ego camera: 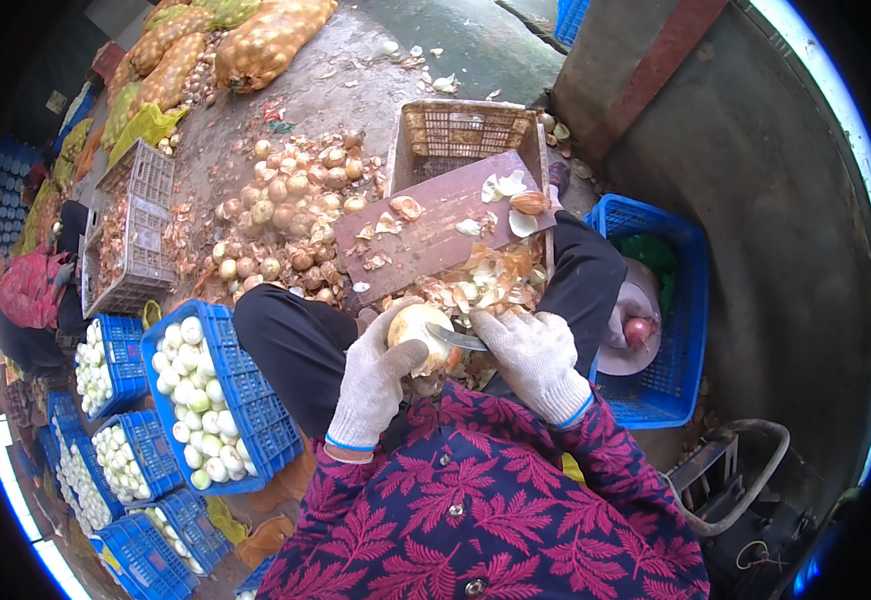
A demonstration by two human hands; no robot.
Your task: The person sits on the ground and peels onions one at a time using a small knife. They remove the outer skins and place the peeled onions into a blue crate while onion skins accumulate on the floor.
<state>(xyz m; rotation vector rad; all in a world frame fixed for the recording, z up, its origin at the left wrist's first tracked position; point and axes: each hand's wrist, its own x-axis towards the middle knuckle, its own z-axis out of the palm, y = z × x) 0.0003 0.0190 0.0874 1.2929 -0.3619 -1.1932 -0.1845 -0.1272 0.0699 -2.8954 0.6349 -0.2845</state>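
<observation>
Both my hands wear whitish knitted gloves. My left hand (pixel 380 373) grips a partly peeled onion (pixel 414 334), with the thumb across its near side. From the right, my right hand (pixel 531 360) holds a small knife (pixel 459 340); its curved blade lies against the onion, and the handle is hidden in the glove. Just beyond my hands, loose onion skins (pixel 501 279) fill the near part of a plastic crate (pixel 473 112). A reddish-brown board (pixel 428 219) lies slanted across that crate, bearing skin scraps and pale peeled layers.
Unpeeled onions (pixel 285 202) are heaped on the floor ahead. At left, a blue crate (pixel 249 390) holds peeled onions, with several similar crates beyond. Another person (pixel 30 289) sits far left beside a pale crate (pixel 151 225). A blue crate (pixel 649 416) stands right, against the wall.
</observation>
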